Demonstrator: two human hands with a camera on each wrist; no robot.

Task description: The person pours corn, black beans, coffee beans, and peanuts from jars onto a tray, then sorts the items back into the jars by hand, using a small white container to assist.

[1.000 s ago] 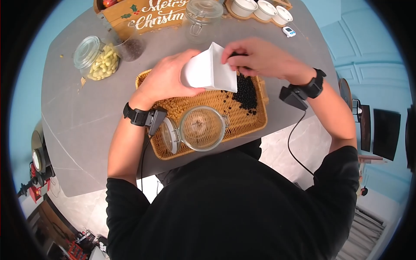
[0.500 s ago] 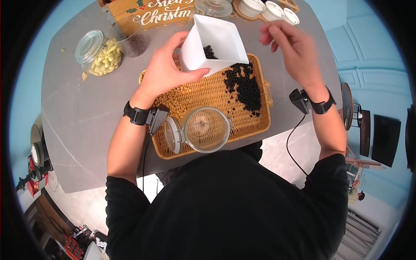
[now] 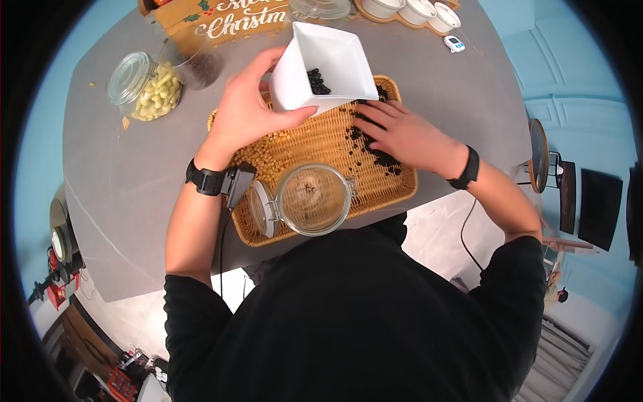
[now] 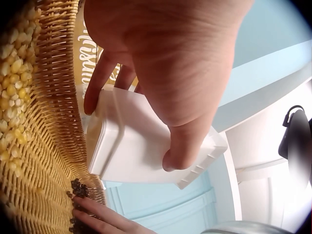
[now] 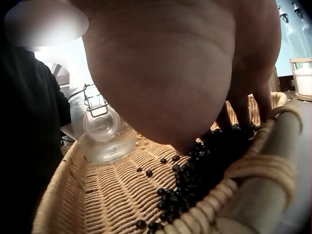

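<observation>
My left hand [image 3: 251,114] grips a white square-mouthed container [image 3: 341,57] by its side, thumb along one face, fingers round the other. It is tilted over the back of a wicker basket [image 3: 395,197], its mouth facing up and right. A few black beans [image 3: 317,82] lie inside it. My right hand [image 3: 415,139] reaches down at the basket's right end, fingers spread and fingertips among the heap of black beans [image 5: 195,170]. Corn kernels [image 3: 262,155] lie at the basket's left. At its front is a clip-top glass jar [image 3: 313,201], with its lid [image 3: 261,209] swung back.
On the table's left stands a lidded glass jar of pale yellow pieces [image 3: 157,94], next to a clear cup of dark contents [image 3: 201,70]. Behind are a wooden Christmas crate [image 3: 234,23], another glass jar [image 3: 320,8], white pots [image 3: 416,11] and a small timer [image 3: 454,43].
My right hand moved from the container's mouth off to the right, then down into the black beans. My left hand turned the container, so the black beans inside now show.
</observation>
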